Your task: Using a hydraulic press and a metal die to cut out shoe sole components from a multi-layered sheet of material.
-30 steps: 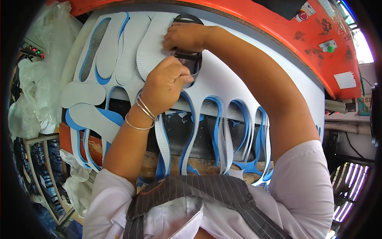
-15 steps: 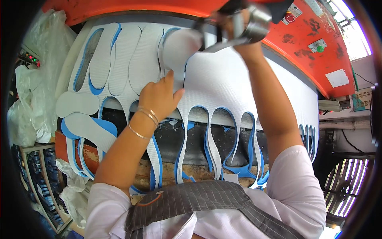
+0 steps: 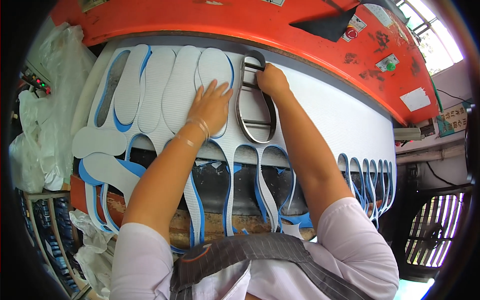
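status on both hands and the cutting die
Left hand spread on cut sole. Right hand grips sole-shaped cutting die over ribbed sheet. Left hand close to die.

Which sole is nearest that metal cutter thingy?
The rightmost sole in the top row, partly under the left hand; the others lie farther from the cutter.

So it's one fisheye on my head, left of the pair, looking down and a bit forward over my forearms (image 3: 159, 182) at the counter (image 3: 244, 192), close enough that my fingers (image 3: 212, 90) sit upper-middle, wide enough to catch the red machine (image 3: 225, 19) up top.
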The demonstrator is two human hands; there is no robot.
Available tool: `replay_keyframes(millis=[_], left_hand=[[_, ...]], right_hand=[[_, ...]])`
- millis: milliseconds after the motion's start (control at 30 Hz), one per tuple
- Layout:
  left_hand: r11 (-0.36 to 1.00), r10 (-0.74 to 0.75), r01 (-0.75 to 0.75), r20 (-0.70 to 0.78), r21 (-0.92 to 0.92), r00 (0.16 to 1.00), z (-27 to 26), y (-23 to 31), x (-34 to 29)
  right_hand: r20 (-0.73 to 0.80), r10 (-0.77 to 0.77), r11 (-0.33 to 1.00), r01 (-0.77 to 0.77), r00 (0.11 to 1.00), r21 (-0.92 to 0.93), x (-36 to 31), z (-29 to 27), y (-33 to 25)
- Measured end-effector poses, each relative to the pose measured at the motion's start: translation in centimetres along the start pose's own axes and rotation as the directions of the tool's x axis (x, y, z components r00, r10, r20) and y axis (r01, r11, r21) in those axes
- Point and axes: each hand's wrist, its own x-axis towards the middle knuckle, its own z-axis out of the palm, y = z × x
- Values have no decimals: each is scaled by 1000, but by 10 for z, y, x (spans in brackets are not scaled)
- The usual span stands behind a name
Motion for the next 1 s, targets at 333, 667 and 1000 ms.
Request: replay_keyframes(millis=[333,667,1000], left_hand=[[999,0,0,-10,-38,1000,-8,5,-37],[993,-58,57,-2,-103,998,-16,4,-41],[864,-288,172,-184,-472,940,-120,70,-45]], right_hand=[[-209,-596,767,626,776,138,-134,38,57],[-261,-657,700,701,707,135,-134,37,50],[-754,-489,525,838,438,146,-170,-114,102]])
